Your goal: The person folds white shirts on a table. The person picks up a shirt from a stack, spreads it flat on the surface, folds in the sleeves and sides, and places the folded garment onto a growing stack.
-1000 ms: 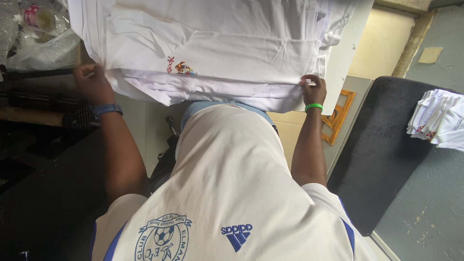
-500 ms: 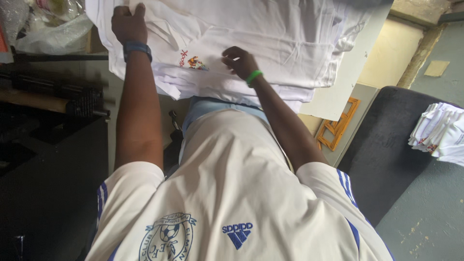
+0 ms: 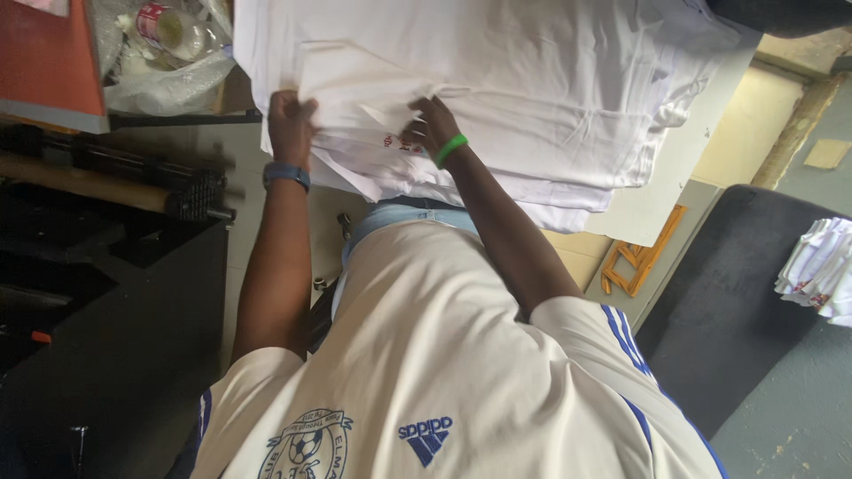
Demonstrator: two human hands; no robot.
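A stack of white shirts (image 3: 532, 80) lies spread on a white table top (image 3: 657, 204) in front of me. My left hand (image 3: 288, 120), with a blue watch on its wrist, grips the left edge of the top white shirt (image 3: 355, 89). My right hand (image 3: 426, 124), with a green wristband, pinches a fold of the same shirt close beside it. A small red print (image 3: 393, 142) shows just below my right hand, partly hidden by the fold. My own white shirt fills the lower part of the view.
A plastic bottle (image 3: 173, 27) lies in a clear bag at top left beside a red-brown board (image 3: 44, 62). A black machine with a roller (image 3: 106, 182) stands at the left. At the right are a dark padded surface (image 3: 737, 302) with bundled white cloth (image 3: 816, 270) and a yellow wooden frame (image 3: 641, 259).
My hands were far apart at the stack's near edge. They moved onto the stack, came close together at its left side, and now grip a raised fold of the top shirt.
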